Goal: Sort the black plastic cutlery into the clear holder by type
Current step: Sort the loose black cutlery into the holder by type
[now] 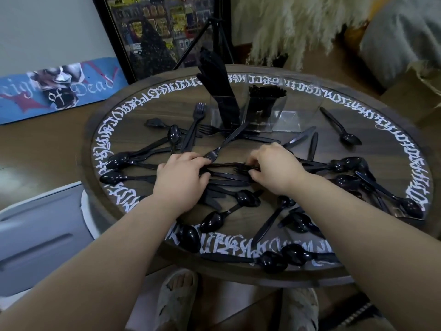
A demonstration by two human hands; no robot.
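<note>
Black plastic forks, spoons and knives lie scattered over the round wooden table. The clear holder stands at the table's far side. Its left compartment holds tall black knives, its middle one forks, and its right one looks empty. My left hand and my right hand are both at the table's centre. Their fingers close from either side on a bundle of black forks lying flat. A single spoon lies to the right of the holder.
White lettering rings the table's rim. A framed picture and a tripod stand behind the table, a painted board at the left, a grey drawer unit at the near left. Slippered feet show under the near edge.
</note>
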